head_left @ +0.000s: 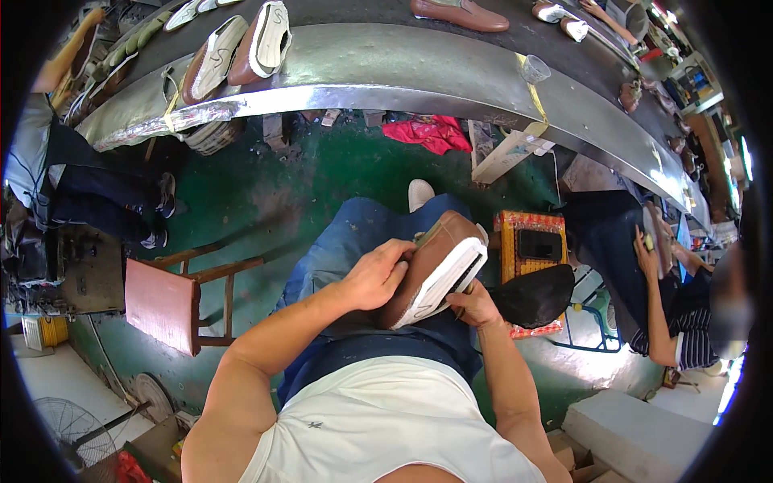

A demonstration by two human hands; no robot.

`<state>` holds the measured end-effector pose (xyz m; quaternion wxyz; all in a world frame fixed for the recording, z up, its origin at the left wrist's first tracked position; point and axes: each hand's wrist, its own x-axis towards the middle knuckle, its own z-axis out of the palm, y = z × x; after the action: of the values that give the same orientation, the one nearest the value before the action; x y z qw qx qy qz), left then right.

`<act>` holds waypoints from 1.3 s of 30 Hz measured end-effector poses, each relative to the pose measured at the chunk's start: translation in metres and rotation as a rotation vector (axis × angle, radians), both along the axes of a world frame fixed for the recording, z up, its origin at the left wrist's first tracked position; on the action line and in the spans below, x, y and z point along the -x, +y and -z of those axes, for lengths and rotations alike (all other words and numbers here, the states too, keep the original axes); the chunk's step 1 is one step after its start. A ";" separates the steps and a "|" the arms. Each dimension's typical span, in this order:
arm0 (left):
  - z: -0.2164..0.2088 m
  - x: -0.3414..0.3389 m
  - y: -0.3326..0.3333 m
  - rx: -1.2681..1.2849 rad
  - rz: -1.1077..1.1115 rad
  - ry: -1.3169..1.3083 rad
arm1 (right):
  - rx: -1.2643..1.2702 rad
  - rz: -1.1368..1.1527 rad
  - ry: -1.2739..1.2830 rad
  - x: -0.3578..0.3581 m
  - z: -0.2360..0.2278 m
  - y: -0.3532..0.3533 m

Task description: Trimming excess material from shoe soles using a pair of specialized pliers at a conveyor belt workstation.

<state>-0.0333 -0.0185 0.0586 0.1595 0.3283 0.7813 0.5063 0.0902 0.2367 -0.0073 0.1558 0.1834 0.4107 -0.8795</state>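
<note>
A brown and white slip-on shoe (431,266) is tilted above my lap, its dark opening turned to the right. My left hand (378,275) grips the brown side, fingers bent against it. At the edge of the opening, my right hand (475,306) is closed in a pinch, touching the white part. Something thin and dark shows by those fingertips, too small to name. The far ends of the right fingers are hidden.
Ahead runs a metal-edged bench (362,60) carrying several shoes and a clear cup (534,69). A stool (163,306) stands left. A phone (539,244) and black cap (535,296) rest on a patterned seat at right. Co-workers sit or stand on both sides.
</note>
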 end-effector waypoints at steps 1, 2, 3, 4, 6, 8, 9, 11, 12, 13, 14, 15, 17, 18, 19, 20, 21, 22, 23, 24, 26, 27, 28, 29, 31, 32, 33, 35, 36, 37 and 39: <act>-0.005 0.009 0.002 0.021 0.028 0.048 | 0.015 -0.075 0.031 0.003 -0.002 0.002; -0.008 0.015 0.004 0.042 0.057 0.097 | 0.013 -0.105 0.030 0.005 -0.003 0.003; -0.007 0.018 0.004 0.043 0.055 0.097 | 0.014 -0.108 0.030 0.004 -0.005 0.001; -0.002 0.022 0.005 0.081 0.030 0.117 | -0.020 -0.091 0.015 0.007 -0.018 -0.005; 0.028 0.032 0.011 0.040 -0.138 0.201 | -0.055 -0.074 0.005 0.011 -0.022 -0.006; 0.057 0.054 0.020 0.054 -0.439 0.091 | -0.231 -0.109 -0.015 0.012 -0.006 -0.003; 0.095 0.074 0.004 0.071 -0.632 0.114 | -0.227 -0.131 -0.004 0.020 -0.011 -0.008; 0.118 0.109 -0.020 0.111 -0.916 -0.405 | -0.263 -0.095 -0.047 0.027 -0.022 -0.016; 0.106 0.104 -0.010 0.122 -0.783 -0.426 | -0.251 -0.089 -0.051 0.022 -0.019 -0.012; 0.081 0.090 0.005 0.140 -0.645 -0.448 | -0.248 -0.063 -0.065 0.017 -0.019 -0.010; 0.066 0.069 0.010 0.036 -0.524 -0.313 | -0.325 -0.044 -0.085 0.014 -0.025 -0.014; 0.062 0.050 0.012 0.070 -0.435 -0.046 | -0.406 -0.035 -0.092 0.020 -0.032 -0.017; 0.013 0.016 0.022 0.270 0.029 -0.345 | -0.437 -0.031 -0.117 0.020 -0.039 -0.019; 0.011 0.009 0.022 0.312 -0.054 -0.333 | -0.444 -0.007 -0.141 0.023 -0.040 -0.023; 0.011 0.002 0.022 0.356 -0.132 -0.329 | -0.450 0.019 -0.173 0.021 -0.040 -0.025; 0.026 0.006 0.015 0.355 -0.145 -0.330 | -0.450 0.006 -0.169 0.021 -0.042 -0.025; 0.052 0.012 0.007 0.172 -0.101 -0.498 | -0.591 -0.036 -0.106 0.018 -0.046 -0.024; 0.069 0.011 0.001 -0.012 -0.049 -0.669 | -0.730 -0.075 -0.052 0.009 -0.051 -0.020; 0.061 0.005 0.001 -0.010 -0.045 -0.678 | -0.868 -0.106 0.000 0.003 -0.061 -0.015; 0.053 -0.004 0.001 -0.069 -0.046 -0.726 | -0.979 -0.271 -0.034 -0.005 -0.077 -0.005; 0.037 -0.006 0.002 -0.112 -0.017 -0.864 | -1.206 -0.498 0.096 -0.001 -0.115 0.000; 0.038 -0.008 0.003 -0.111 -0.015 -0.867 | -1.424 -0.737 0.239 0.000 -0.122 0.002; 0.040 -0.012 0.004 -0.097 -0.034 -0.806 | -1.512 -0.683 0.444 -0.001 -0.116 0.003; 0.041 -0.016 0.004 -0.082 -0.052 -0.745 | -1.514 -0.684 0.438 -0.001 -0.110 0.003; 0.055 -0.022 0.004 -0.128 -0.037 -0.760 | -1.718 -0.576 0.713 0.009 -0.105 0.000; 0.062 -0.024 0.004 -0.172 -0.028 -0.771 | -1.718 -0.580 0.717 0.014 -0.108 -0.003; 0.069 -0.025 0.002 -0.176 -0.033 -0.771 | -1.837 -0.650 0.721 0.019 -0.112 -0.007; 0.071 -0.025 0.003 -0.161 0.021 -0.652 | -1.957 -0.723 0.725 0.028 -0.120 -0.009; 0.071 -0.025 0.001 -0.163 0.016 -0.651 | -1.997 -0.802 0.696 0.031 -0.122 -0.009; 0.059 -0.023 0.000 -0.155 0.038 -0.712 | -2.037 -0.878 0.660 0.034 -0.123 -0.008; 0.053 -0.021 0.002 -0.147 0.060 -0.772 | -1.864 -0.909 0.676 0.038 -0.117 0.003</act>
<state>-0.0120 -0.0166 0.0058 0.4324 0.1472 0.6155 0.6423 0.0521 0.2397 0.1099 0.1452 -0.1908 0.9669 -0.0876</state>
